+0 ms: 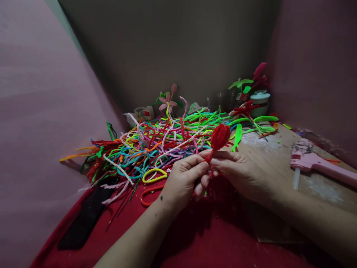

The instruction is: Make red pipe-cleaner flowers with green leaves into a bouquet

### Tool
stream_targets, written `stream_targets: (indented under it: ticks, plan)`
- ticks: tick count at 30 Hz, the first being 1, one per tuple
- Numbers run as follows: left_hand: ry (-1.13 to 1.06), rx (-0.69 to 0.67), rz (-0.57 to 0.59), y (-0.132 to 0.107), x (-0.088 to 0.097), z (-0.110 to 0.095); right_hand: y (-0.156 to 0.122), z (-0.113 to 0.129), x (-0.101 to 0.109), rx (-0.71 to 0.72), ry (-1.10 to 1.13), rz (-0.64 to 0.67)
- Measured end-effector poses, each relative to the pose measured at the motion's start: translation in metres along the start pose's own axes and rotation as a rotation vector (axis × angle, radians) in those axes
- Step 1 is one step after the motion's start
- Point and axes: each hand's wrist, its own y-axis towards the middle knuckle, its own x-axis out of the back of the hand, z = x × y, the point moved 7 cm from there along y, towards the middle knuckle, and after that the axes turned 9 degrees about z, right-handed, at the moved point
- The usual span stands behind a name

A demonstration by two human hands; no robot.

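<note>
Between my two hands, near the middle of the head view, a red pipe-cleaner flower bud (pixel 220 137) stands tilted with its rounded head up. My left hand (pixel 188 176) pinches its lower stem between thumb and fingers. From the right, my right hand (pixel 237 169) has its thumb and fingertips closed on the stem just below the head. Beneath my left wrist and hand lie scissors with yellow (pixel 152 176) and red handle loops, their blades hidden. Behind the hands spreads a big heap of coloured pipe cleaners (pixel 167 137).
A pink glue gun (pixel 312 162) lies at right on a stained board (pixel 273 156). A black phone-like slab (pixel 83 219) rests at left on the red cloth (pixel 134 238). Finished pink (pixel 167 102) and green-red flowers and a lidded jar (pixel 260 102) stand by the back wall.
</note>
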Motion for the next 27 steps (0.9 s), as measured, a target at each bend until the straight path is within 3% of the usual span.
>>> stream_targets:
  ticks: [7, 10, 13, 19, 22, 25, 27]
  plan:
    - [-0.350, 0.061, 0.194, 0.004, -0.008, 0.013, 0.004, -0.001, 0.008, 0.011, -0.018, 0.001]
    - [-0.395, 0.104, 0.249, 0.005, -0.011, 0.016, 0.004, -0.004, 0.012, 0.008, -0.028, -0.039]
    - [-0.332, 0.087, 0.223, 0.005, -0.010, 0.014, 0.003, -0.006, 0.015, 0.009, -0.028, -0.084]
    - [0.272, 0.006, -0.062, 0.002, -0.001, 0.007, 0.003, -0.016, 0.015, -0.039, 0.037, -0.083]
    - [0.720, -0.198, -0.219, -0.003, 0.001, -0.008, 0.002, -0.014, 0.022, -0.016, 0.001, -0.167]
    - [1.064, -0.399, -0.258, -0.008, -0.004, -0.016, 0.001, -0.013, 0.028, -0.001, -0.057, -0.224]
    - [1.128, -0.445, -0.237, -0.008, -0.005, -0.016, 0.001, -0.012, 0.029, -0.001, -0.101, -0.233]
